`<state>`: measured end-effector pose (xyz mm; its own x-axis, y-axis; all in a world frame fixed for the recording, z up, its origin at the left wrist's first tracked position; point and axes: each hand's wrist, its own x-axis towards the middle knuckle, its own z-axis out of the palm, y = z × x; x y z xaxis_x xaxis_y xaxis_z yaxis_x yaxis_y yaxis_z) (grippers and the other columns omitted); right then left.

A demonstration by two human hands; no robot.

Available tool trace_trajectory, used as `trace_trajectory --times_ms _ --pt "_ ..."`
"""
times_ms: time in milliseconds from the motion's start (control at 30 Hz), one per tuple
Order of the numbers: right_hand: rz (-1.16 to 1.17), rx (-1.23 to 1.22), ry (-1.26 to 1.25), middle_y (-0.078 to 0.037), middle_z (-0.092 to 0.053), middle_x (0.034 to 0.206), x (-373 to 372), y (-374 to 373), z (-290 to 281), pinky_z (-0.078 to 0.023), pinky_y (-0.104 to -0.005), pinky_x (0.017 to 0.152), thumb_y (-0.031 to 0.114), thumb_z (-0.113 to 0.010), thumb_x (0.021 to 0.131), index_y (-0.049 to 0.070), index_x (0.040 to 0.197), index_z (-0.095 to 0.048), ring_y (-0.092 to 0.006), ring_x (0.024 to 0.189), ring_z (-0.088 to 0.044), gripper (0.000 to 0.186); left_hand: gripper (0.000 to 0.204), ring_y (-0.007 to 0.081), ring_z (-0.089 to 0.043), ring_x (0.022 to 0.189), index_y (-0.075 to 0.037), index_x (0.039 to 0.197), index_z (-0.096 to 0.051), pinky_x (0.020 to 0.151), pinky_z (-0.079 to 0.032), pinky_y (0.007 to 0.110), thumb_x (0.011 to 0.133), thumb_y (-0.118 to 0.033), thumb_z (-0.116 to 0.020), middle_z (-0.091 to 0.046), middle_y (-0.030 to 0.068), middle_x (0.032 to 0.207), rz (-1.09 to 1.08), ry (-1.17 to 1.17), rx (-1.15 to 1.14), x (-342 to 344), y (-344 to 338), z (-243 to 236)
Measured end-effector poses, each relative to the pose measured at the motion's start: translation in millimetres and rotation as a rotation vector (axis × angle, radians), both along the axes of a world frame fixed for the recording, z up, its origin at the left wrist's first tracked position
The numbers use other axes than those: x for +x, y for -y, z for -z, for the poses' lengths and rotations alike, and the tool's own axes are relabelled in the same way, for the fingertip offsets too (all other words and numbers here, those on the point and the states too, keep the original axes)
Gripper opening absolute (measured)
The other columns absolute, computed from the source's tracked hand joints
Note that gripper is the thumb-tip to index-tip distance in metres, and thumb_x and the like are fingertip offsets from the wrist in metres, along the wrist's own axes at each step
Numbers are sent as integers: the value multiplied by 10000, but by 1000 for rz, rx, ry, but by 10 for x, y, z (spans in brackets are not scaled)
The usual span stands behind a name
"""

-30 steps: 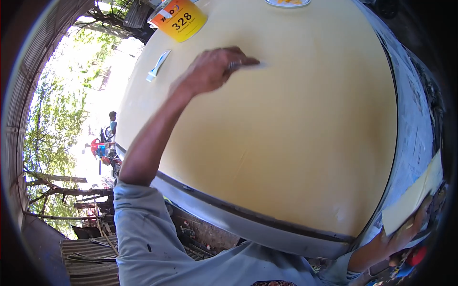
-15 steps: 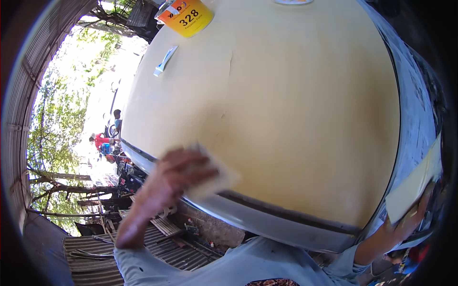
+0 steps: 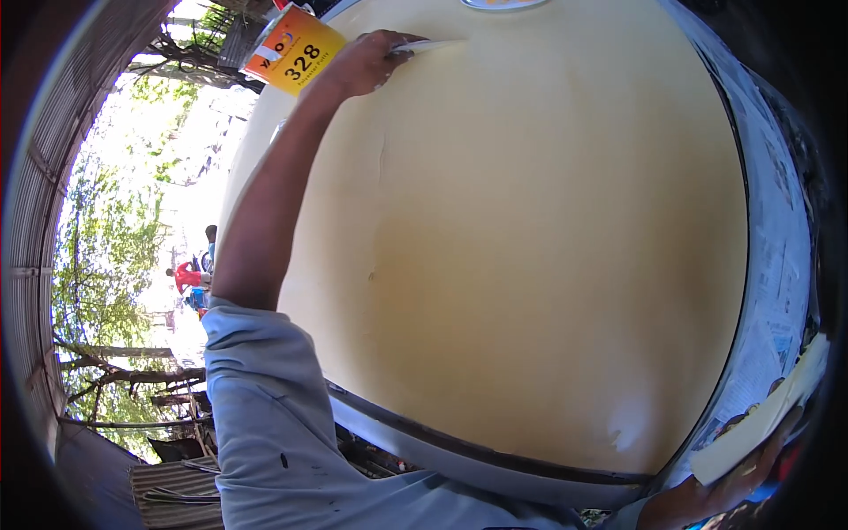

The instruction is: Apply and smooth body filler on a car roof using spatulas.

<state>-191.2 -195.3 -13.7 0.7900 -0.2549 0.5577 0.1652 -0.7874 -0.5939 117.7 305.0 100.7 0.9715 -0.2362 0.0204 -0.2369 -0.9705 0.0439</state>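
A broad cream panel (image 3: 530,221), looking like a vehicle roof, stretches in front of me. My left hand (image 3: 362,66) reaches to its far left part, fingers closed on a thin pale spreader (image 3: 433,45) seen almost edge-on, close to the surface. Just left of that hand stands an orange and yellow can (image 3: 296,60), tilted in the view. At the lower right my right hand (image 3: 761,464) grips a flat off-white board (image 3: 751,433) beyond the panel's right edge. A pale bright patch (image 3: 625,426) shows low on the panel; putty or shine, I cannot tell.
Newspaper sheets (image 3: 767,291) cover the area along the panel's right edge. A round lid or dish (image 3: 505,3) is cut off at the top. A dark groove and pale rim (image 3: 424,437) border the near side. People (image 3: 185,276) are in the distance at left.
My left hand has swung from the near left edge up to the far side beside the can, spreader still in it. The right hand with the board has dropped a little. My arm now mostly hides the small tube.
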Motion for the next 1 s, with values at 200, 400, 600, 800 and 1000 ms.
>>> trace_trajectory --times_ms 200,400,600,800,1000 --pt "-40 118 -39 -282 -427 1393 -20 76 18 -407 -442 1023 441 -571 876 -87 1413 -331 -380 1276 -451 790 379 272 -601 715 -28 1248 -572 711 -468 409 943 -252 -558 -652 184 821 -164 -106 2 105 -91 -109" --pt "-61 223 -71 -282 -420 1395 -138 165 -53 -428 -439 1011 359 -575 893 -63 1429 -321 -386 1263 -461 728 356 269 -596 688 -28 1231 -582 693 -474 384 949 -245 -555 -653 166 817 -62 -45 18 -108 118 -6" --pt "-130 -94 97 -289 -423 1390 7 -131 -193 -484 -426 943 264 -558 904 -77 1426 -319 -376 1227 -496 668 276 279 -637 806 -114 1185 -634 758 -497 395 933 -199 -560 -668 138 931 227 -169 -209 -829 238 35" --pt "-116 -113 138 -290 -447 1373 29 -105 -212 -379 -452 1048 730 -499 808 -122 1372 -376 -396 1261 -463 1029 556 290 -645 956 -172 1177 -657 840 -528 408 692 75 -543 -644 96 1080 403 -80 43 -2109 559 -39" --pt "-98 -26 93 -270 -466 1363 -24 -102 -214 -393 -428 1029 670 -551 796 -108 1377 -381 -371 1240 -490 986 457 239 -619 1012 -245 1148 -664 907 -490 421 751 -22 -625 -637 34 1112 398 -114 81 -3409 702 -82"
